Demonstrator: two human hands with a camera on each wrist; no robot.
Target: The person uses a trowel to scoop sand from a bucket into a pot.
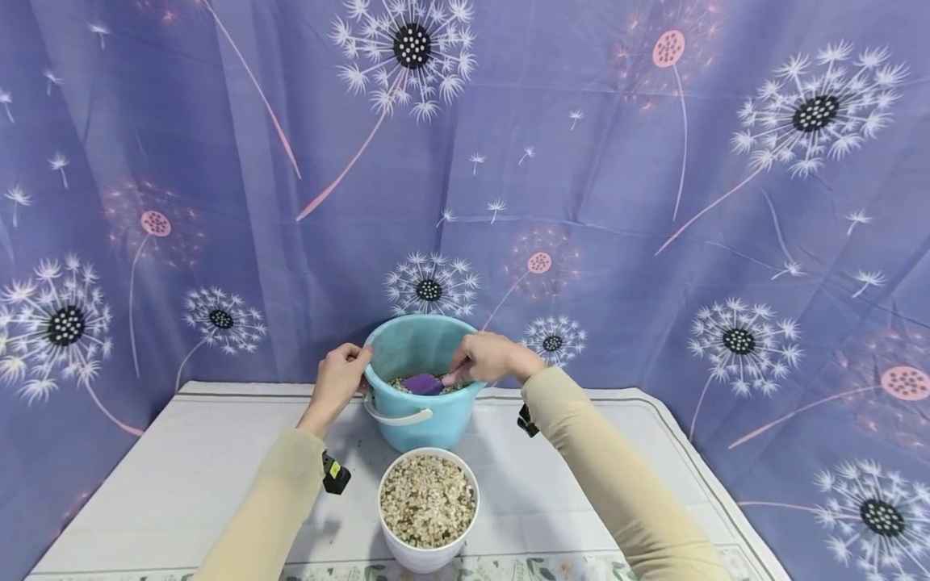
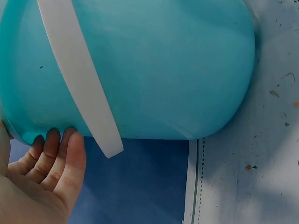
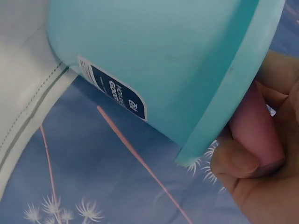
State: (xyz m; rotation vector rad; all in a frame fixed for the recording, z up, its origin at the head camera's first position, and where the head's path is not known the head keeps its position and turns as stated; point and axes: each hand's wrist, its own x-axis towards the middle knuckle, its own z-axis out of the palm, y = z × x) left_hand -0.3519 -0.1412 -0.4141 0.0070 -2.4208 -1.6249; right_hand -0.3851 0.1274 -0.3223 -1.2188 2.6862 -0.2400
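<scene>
A light blue bucket (image 1: 436,436) with a white carrying handle (image 2: 86,79) stands toward the back of the table. My left hand (image 1: 337,379) holds its rim at the left, the fingers bent against the outer wall and the thumb mostly hidden. Over the right side of the rim, my right hand (image 1: 490,357) grips the pink handle (image 3: 257,128) of a small trowel. Inside the bucket, the trowel's purple blade (image 1: 423,384) lies at the loose, grainy planting mix. In front stands a white pot (image 1: 424,558) filled near its rim with pale, flaky grains (image 1: 429,496).
A white cloth (image 1: 182,484) with a leafy front border covers the table; dark specks dot it near the bucket. Close behind the bucket hangs a blue-purple dandelion curtain (image 1: 465,186), which also runs along both sides. A label (image 3: 114,88) is stuck on the bucket's wall.
</scene>
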